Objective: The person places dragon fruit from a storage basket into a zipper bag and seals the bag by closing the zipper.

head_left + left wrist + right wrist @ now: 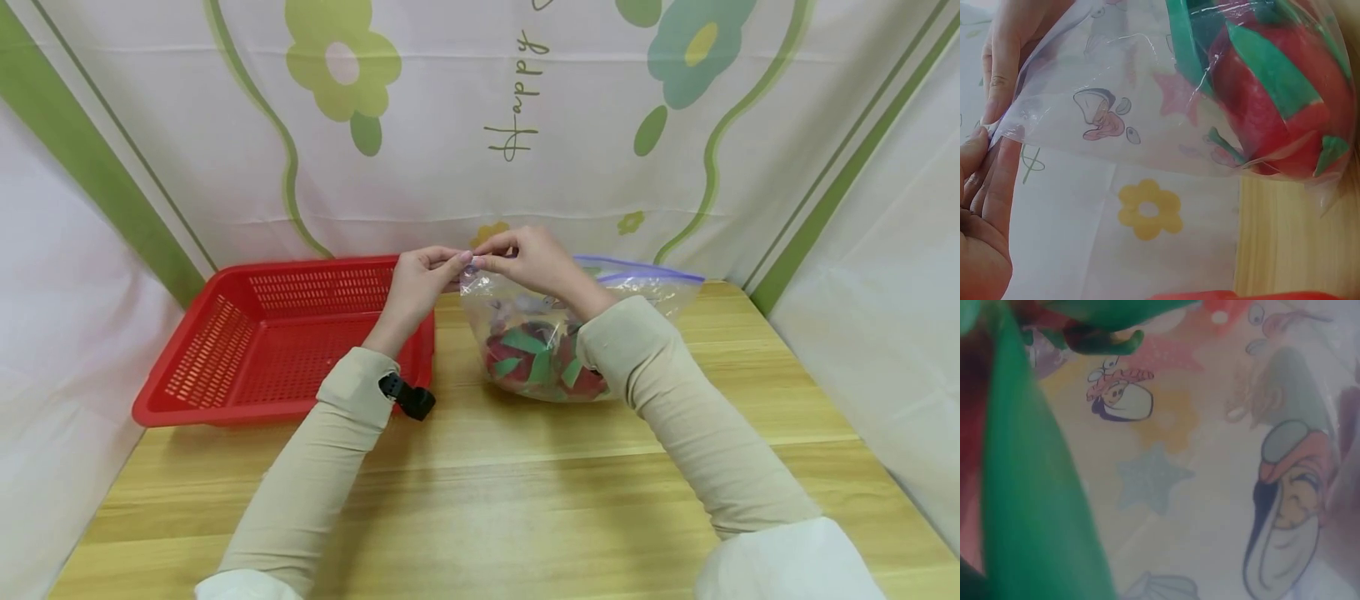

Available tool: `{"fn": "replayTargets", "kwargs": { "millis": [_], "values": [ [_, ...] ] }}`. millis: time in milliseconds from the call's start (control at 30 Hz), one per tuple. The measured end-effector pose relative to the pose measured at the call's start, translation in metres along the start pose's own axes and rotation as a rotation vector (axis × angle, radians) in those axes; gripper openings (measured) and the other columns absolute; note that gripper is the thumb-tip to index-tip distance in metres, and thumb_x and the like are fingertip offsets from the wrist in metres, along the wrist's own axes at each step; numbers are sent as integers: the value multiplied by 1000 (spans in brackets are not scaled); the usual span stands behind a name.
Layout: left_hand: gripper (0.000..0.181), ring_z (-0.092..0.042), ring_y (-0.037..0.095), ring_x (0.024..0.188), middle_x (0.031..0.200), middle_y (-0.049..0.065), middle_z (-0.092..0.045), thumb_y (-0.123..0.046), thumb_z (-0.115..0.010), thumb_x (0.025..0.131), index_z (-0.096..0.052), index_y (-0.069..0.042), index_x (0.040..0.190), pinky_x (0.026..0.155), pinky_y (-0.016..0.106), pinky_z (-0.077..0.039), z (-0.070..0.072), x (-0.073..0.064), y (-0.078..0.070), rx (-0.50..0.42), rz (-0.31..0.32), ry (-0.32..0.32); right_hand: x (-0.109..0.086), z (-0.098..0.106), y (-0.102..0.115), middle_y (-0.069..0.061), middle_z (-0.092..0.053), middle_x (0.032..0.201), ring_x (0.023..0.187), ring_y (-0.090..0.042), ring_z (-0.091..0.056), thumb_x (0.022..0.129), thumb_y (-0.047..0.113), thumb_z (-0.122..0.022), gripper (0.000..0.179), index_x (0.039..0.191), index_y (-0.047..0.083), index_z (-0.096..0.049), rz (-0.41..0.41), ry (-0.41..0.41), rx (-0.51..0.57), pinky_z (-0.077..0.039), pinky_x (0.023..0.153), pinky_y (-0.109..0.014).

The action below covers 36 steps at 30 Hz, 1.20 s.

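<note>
A clear zip bag (480, 312) with a purple zip edge stands on the table. Cartoon figures and stars are printed on its plastic. Inside lie red dragon fruits (517, 354) with green scales; how many is partly hidden by the right forearm. At the bag's upper left corner my left hand (420, 283) pinches the edge between thumb and finger. Right beside it, my right hand (536, 260) pinches the same edge, fingertips nearly meeting. From the left wrist view, both hands close on the zip edge, with a dragon fruit (1266, 94) low in the bag.
A red plastic basket (277, 412) with slotted walls sits left of the bag, partly behind the left forearm. The wooden table (480, 508) runs back to a printed cloth (450, 183), with white cloth at both sides.
</note>
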<state>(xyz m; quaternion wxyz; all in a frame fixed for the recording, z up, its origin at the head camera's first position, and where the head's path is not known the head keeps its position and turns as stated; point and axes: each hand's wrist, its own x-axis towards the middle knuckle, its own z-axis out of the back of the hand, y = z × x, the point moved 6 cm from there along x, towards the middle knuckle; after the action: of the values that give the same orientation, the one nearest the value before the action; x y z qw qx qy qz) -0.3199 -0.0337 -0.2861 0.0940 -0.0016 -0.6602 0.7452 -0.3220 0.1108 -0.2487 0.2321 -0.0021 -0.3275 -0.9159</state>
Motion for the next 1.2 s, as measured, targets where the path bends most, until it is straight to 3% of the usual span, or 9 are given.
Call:
{"fn": "replayTargets", "kwargs": {
  "millis": [400, 633, 933, 1200],
  "values": [
    [31, -65, -2, 70, 107, 25, -69, -21, -62, 92, -67, 7, 105, 71, 21, -58, -3, -1, -1, 40, -28, -17, -1, 1, -2, -6, -74, 102, 75, -18, -56, 92, 32, -62, 25, 103, 13, -75, -50, -10, 25, -46, 66, -29],
    [31, -63, -2, 67, 99, 24, -71, -24, -61, 93, -68, 5, 101, 70, 21, -58, -4, -4, -5, 113, -88, -60, -1, 1, -5, -11, -73, 107, 99, -23, -66, 92, 29, -63, 26, 104, 8, -75, -74, -5, 145, -54, 87, -37],
    [30, -60, -1, 65, 99, 22, -72, -24, -61, 93, -69, 4, 101, 66, 18, -56, -2, -2, -6, 196, -96, -99, -3, 1, -9, -12, -70, 114, 105, -24, -64, 90, 30, -65, 30, 106, 6, -74, -146, 8, 165, -52, 92, -40],
    [32, -59, -2, 60, 96, 24, -70, -24, -59, 95, -68, 6, 102, 63, 15, -55, 4, -2, -3, 182, -78, -128, -7, 8, -15, -12, -73, 107, 98, -22, -65, 89, 27, -66, 28, 102, 5, -75, -166, 24, 132, -51, 86, -34]
  ]
}}
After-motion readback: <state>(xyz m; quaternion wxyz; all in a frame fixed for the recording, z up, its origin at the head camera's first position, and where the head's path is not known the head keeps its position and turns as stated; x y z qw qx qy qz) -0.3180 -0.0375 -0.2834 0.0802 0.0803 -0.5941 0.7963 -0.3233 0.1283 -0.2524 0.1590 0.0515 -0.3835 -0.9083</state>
